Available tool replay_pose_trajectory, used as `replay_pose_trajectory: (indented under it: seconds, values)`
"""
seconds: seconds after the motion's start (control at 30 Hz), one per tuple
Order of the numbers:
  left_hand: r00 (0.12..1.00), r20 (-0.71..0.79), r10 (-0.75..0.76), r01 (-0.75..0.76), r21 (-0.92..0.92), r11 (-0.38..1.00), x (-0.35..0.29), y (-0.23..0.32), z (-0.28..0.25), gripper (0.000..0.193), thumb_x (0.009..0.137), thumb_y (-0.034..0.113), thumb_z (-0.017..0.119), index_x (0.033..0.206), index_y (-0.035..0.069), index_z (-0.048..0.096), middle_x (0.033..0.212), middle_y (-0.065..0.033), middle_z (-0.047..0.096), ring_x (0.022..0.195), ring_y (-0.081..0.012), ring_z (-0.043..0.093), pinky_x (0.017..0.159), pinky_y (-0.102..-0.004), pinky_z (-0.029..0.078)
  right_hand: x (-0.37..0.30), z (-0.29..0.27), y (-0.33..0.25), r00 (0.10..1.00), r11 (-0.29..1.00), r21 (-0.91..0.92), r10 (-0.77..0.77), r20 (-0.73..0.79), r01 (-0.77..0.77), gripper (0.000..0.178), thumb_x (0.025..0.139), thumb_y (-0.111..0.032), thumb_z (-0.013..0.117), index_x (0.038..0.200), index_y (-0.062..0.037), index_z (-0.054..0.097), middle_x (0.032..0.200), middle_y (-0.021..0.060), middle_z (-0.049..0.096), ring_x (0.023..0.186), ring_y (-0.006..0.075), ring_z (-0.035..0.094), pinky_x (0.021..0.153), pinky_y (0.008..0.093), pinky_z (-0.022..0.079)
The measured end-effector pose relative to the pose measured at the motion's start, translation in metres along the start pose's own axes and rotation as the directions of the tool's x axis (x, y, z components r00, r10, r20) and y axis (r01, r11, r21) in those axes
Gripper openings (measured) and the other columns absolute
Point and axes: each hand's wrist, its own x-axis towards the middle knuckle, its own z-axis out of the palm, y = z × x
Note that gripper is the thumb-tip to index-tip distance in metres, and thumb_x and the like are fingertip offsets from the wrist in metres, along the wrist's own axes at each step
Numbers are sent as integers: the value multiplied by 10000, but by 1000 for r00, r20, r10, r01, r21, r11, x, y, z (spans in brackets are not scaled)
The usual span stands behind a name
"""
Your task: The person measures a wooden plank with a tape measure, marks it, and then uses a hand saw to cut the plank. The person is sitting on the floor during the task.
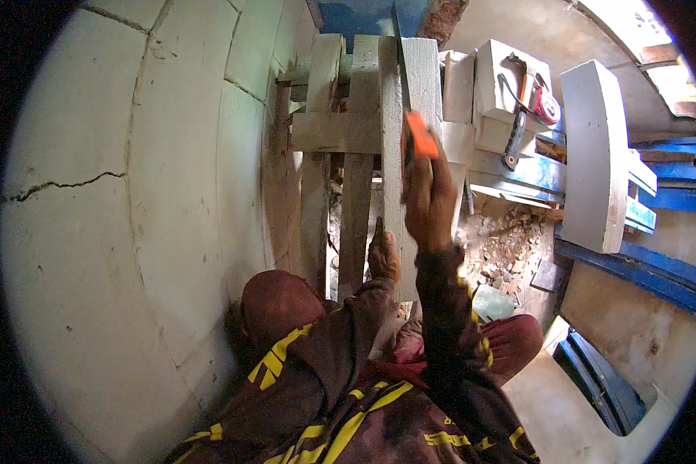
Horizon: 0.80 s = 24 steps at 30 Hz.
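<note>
My right hand (429,197) grips the orange handle of a handsaw (419,133) whose thin blade runs up along a pale grey plank (392,155). The blade lies on the plank's right part, near the far end. My left hand (383,255) presses on the near end of the same plank, just above my knee. The plank rests on a rough frame of weathered wooden boards (340,131) beside a block wall.
A cracked grey block wall (131,193) fills the left. To the right sit pale blocks (503,77) with a hammer (516,131) and a red tape measure (547,108), a tall white slab (595,155), blue timber (649,263) and rubble (506,243) on the ground.
</note>
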Motion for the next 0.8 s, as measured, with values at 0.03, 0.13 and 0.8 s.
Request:
replay_pose_trajectory:
  seconds: [0.03, 0.13, 0.8]
  values:
    - [1000, 27, 0, 2, -52, 999, 1, -2, -1, 600, 1010, 478, 408, 1217, -56, 586, 1163, -249, 633, 1089, -397, 591, 944, -430, 442, -32, -4, -12, 996, 995, -69, 61, -60, -65, 481, 1028, -222, 441, 1466, -30, 383, 987, 127, 623, 636, 175, 550, 577, 307, 465]
    - [996, -51, 73, -74, -14, 997, 1, -9, 1, 587, 1006, 476, 414, 1186, -52, 596, 1150, -259, 629, 1089, -410, 586, 936, -443, 443, -110, -21, -52, 985, 987, -57, 148, -87, -153, 587, 1035, -397, 422, 1445, 23, 405, 1169, 136, 592, 950, 191, 572, 813, 318, 464]
    - [995, -64, 78, -84, -82, 993, -3, 1, 1, 560, 1004, 477, 423, 1156, -26, 615, 1104, -255, 636, 1053, -409, 583, 913, -457, 438, -52, -16, -48, 996, 989, -139, 35, -82, -47, 467, 1059, -289, 384, 1435, -14, 421, 1239, 188, 627, 966, 223, 650, 832, 337, 526]
